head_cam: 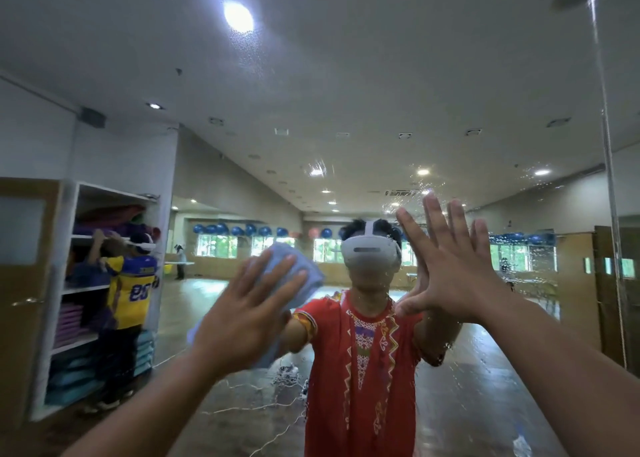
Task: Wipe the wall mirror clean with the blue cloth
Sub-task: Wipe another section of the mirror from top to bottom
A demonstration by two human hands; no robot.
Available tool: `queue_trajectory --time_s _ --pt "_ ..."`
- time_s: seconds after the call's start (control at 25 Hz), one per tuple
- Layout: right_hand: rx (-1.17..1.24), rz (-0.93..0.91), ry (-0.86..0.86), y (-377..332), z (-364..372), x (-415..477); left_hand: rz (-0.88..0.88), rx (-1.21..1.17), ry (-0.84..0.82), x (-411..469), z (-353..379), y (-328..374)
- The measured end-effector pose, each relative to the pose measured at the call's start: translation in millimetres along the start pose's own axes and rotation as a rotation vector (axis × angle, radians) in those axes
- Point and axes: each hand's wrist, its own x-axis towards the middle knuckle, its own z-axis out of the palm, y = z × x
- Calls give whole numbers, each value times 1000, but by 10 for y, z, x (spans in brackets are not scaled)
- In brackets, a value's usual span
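The wall mirror (pixel 346 93) fills the whole view, with water droplets scattered over its glass, thickest at the right. My left hand (pixel 249 311) presses the folded blue cloth (pixel 304 269) flat against the mirror with straight, spread fingers. My right hand (pixel 450 269) lies flat on the glass to the right, fingers spread wide, holding nothing. Between both hands the mirror shows my own reflection in a red patterned shirt and a white headset.
A vertical seam (pixel 609 179) between mirror panels runs down the right side. Reflected in the glass are a large hall, a white shelf unit (pixel 86 283) with stacked mats at left, another person beside it, and cables on the floor.
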Motion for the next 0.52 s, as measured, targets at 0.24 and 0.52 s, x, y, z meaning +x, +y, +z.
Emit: queue_trajectory --time_s 0.24,0.52 --pt "22 -14 14 24 33 18 -437 -43 24 756 -146 -660" --pt "12 -35 45 43 68 26 -507 -24 67 2236 -167 -198"
